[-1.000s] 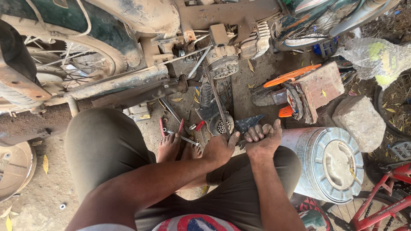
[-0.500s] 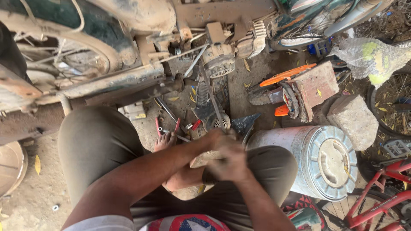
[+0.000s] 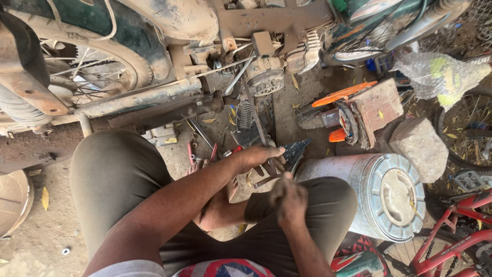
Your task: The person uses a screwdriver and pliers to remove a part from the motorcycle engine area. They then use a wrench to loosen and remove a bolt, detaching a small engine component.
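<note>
Over at nine o'clock a rusty round pan (image 3: pixel 14 202) is poking in from the edge, sitting on the dirt. Up at ten to eleven o'clock the back wheel (image 3: pixel 110 61) of an old green motorbike (image 3: pixel 154 31) is filling the top, with its muddy exhaust pipe (image 3: pixel 148 100) running across toward the middle.

The person is squatting, knees in olive trousers spread wide. Just right of the left knee, red-handled pliers (image 3: pixel 197 153) are lying on the ground beside a bare foot.

Dead centre, the left hand (image 3: pixel 259 156) is reaching forward, palm down, fingers curled loosely over a dark greasy metal part (image 3: pixel 287 154) on the ground below the engine (image 3: pixel 266 74). It's touching it, but how firmly it's gripping is hard to tell. A thin metal rod (image 3: pixel 256 115) is running from the engine down to that hand.

Just below, around six o'clock, the right hand (image 3: pixel 289 197) is balled up, fingers pressed together, a bit blurry. Can't tell whether anything is inside it.

At four o'clock a dented white metal drum (image 3: pixel 379 192) is lying on its side, right against the right knee. At two o'clock an orange-handled tool (image 3: pixel 343 95) is resting beside a wooden block (image 3: pixel 376 105), with a grey stone (image 3: pixel 420 146) next to it. A red bicycle frame (image 3: pixel 451 231) is showing at five o'clock.
</note>
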